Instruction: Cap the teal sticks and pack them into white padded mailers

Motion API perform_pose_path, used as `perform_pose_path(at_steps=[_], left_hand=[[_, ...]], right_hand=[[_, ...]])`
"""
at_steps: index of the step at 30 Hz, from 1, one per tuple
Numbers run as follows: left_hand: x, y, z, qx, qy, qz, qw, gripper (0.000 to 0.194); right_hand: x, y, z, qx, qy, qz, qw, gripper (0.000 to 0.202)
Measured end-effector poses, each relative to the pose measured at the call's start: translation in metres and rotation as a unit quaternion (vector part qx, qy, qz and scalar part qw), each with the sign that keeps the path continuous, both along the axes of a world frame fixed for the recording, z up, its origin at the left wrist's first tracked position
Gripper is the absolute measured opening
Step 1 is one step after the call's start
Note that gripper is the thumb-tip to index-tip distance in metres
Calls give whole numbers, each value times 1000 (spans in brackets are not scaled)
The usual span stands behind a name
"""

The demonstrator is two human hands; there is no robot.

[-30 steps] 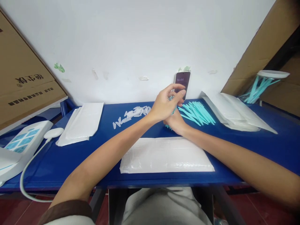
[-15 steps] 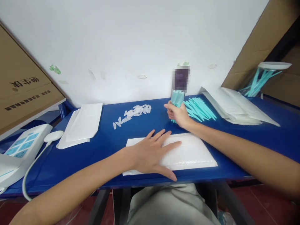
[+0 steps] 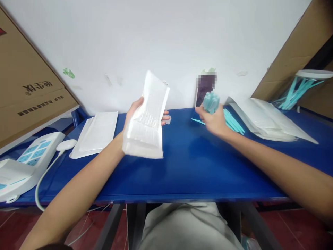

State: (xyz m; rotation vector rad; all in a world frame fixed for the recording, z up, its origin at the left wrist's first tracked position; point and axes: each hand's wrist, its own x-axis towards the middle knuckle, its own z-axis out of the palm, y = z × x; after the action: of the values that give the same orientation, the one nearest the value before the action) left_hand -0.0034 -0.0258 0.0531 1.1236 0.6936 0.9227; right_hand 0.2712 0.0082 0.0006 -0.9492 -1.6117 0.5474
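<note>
My left hand (image 3: 132,113) grips a white padded envelope (image 3: 148,128) from behind, lifted above the blue table and tilted up; its fingertips show past the envelope's right edge. Beside those fingertips a bit of the clear white pieces (image 3: 168,119) shows, the others being hidden by the envelope. My right hand (image 3: 214,119) is closed round a bundle of teal sticks (image 3: 211,102), whose ends point up toward the camera. Behind and right of that hand, more teal sticks (image 3: 234,122) lie on the table, and one lone stick (image 3: 198,121) lies to its left.
White envelopes lie in a left stack (image 3: 100,130) and a right stack (image 3: 267,119). A white power strip (image 3: 39,156) and a round white charger (image 3: 66,145) are at the left. A jar of teal sticks (image 3: 291,92) stands at the far right. A dark phone (image 3: 203,91) leans on the wall.
My left hand, flat on the envelope before, has picked it up and raised it to the left. My right hand has lifted the teal bundle slightly and tipped its ends toward the camera.
</note>
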Motion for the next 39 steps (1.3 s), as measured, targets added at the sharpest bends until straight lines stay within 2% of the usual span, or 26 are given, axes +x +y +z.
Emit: perform_pose_path(at_steps=[3, 6, 8, 13, 17, 22, 26, 30, 34, 39], left_hand=[[5, 3, -9, -31, -67, 71, 995, 75], [10, -4, -13, -45, -69, 106, 991, 79], [15, -10, -14, -38, -62, 118, 990, 82], [31, -17, -18, 11, -79, 168, 983, 82], [35, -12, -24, 29, -90, 232, 968, 74], [34, -6, -30, 70, -98, 319, 940, 59], [35, -4, -36, 100, -91, 317, 939, 57], [35, -3, -39, 137, -108, 312, 934, 51], [31, -3, -37, 137, -139, 300, 934, 45], [31, -3, -37, 125, -127, 286, 942, 45]], right_hand=[[-10, -16, -5, 91, -143, 49, 984, 37], [-22, -32, -5, 104, -211, 122, 964, 27], [-28, -38, -4, 109, -253, 132, 952, 18], [-32, -43, -5, 153, -403, 69, 900, 9], [-33, -48, -2, 172, -479, 33, 860, 9], [-38, -55, 8, 115, -558, -22, 822, 11], [-42, -56, 11, 45, -570, -68, 818, 13], [-38, -51, 12, 17, -584, -111, 804, 16], [-29, -43, 14, 45, -593, -123, 795, 17], [-25, -42, 16, 98, -600, -133, 783, 17]])
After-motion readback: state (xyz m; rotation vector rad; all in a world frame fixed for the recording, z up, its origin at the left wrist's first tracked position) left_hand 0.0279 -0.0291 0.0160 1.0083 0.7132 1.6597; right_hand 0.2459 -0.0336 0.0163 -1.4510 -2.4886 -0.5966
